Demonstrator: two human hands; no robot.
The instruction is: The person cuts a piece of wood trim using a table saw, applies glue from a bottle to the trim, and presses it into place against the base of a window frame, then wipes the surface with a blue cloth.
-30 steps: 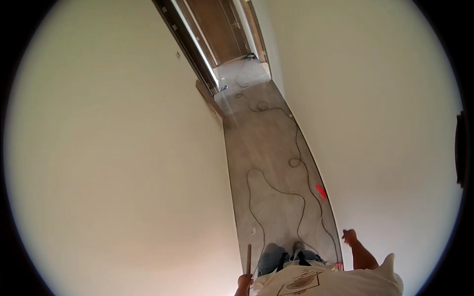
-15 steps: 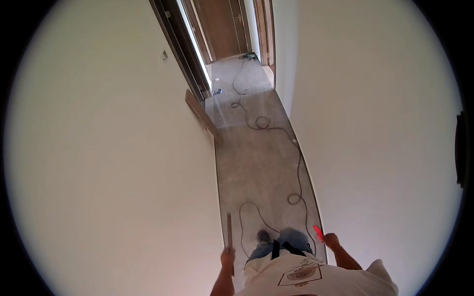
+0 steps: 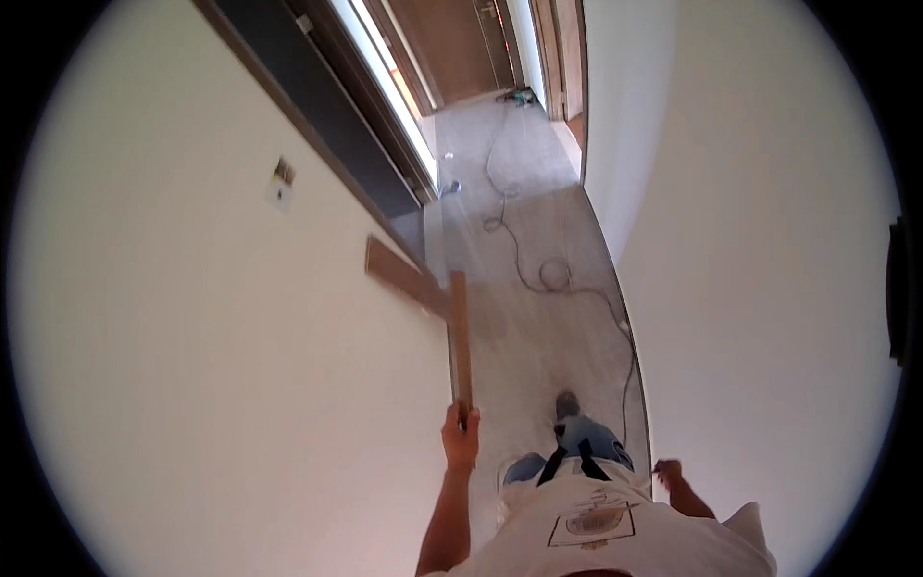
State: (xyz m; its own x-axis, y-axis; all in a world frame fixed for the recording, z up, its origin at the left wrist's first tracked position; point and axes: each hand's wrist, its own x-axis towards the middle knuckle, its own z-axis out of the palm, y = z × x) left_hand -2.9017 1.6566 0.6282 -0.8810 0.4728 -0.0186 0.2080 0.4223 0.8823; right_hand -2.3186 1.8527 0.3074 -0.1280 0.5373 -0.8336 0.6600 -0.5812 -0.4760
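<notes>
Taking the dark cable [image 3: 577, 289] on the floor as reference, the right hand [image 3: 669, 473] is positioned to its right, fingers curled (whether it grips anything cannot be told), while the left hand [image 3: 461, 438], to its left, is closed around the near end of a narrow brown strip [image 3: 461, 337] that extends forward on the same side. A brown board [image 3: 404, 274] slants along the wall left of the cable; a green item [image 3: 520, 97] lies near the cable's far end, with a brown door [image 3: 447, 48] beyond.
</notes>
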